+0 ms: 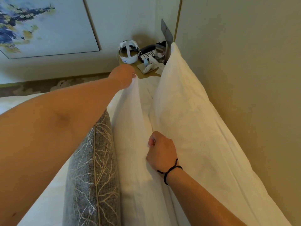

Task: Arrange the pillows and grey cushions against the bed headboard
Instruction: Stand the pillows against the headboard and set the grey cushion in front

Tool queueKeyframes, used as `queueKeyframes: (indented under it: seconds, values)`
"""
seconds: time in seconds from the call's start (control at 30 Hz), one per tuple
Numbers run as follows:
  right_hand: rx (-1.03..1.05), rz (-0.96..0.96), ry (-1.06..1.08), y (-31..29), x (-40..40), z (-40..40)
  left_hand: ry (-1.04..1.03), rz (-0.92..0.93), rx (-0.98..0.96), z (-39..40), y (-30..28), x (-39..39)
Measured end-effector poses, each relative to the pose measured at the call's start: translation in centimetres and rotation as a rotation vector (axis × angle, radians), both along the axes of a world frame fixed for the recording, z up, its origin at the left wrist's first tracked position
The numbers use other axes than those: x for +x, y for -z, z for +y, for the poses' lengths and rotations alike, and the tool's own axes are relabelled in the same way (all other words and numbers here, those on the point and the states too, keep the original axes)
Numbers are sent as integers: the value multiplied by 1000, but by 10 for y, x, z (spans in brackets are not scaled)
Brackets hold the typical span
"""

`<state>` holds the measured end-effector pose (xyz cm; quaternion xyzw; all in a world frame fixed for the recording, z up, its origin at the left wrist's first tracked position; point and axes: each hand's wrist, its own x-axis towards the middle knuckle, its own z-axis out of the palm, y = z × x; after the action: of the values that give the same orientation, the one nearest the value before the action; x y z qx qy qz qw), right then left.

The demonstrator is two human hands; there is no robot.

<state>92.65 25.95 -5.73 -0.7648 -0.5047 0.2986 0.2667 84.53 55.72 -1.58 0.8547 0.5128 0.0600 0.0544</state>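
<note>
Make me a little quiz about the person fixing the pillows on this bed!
1. True or false: the left hand pinches the far top corner of the front white pillow.
2. What leans directly against the headboard? A) grey cushion B) back white pillow C) headset
3. Fill in: the grey cushion stands in front of the ____ white pillow.

Key: 1 true. 2 B, the back white pillow. 3 front.

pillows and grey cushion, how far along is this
Done: one white pillow stands against the headboard. In hand: both hands, left hand and right hand, grip the front pillow. Left: settle it back; the grey cushion leans on its front.
</note>
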Motion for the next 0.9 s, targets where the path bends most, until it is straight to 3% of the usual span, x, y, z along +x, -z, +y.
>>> queueKeyframes:
  seconds: [0.13,0.27,0.47,0.63,0.77,0.9]
  values:
    - [-17,-41,-4,-1,2,-4,26,-46,35,3,-9,20]
    - [-56,-238,-162,-1,-2,-8,-72,-287,63,3,-13,24]
    - [-89,-247,-139,3,-3,-4,-320,-132,-103,3,4,-26]
    - [-95,-258,-143,3,-6,-5,-113,81,-377,-23,28,-35]
    - [-86,-344,-202,1,-14,-16,-24,166,-300,-50,27,-33]
    - [-139,-198,-183,4,-17,-44,306,257,-240,-99,17,-29]
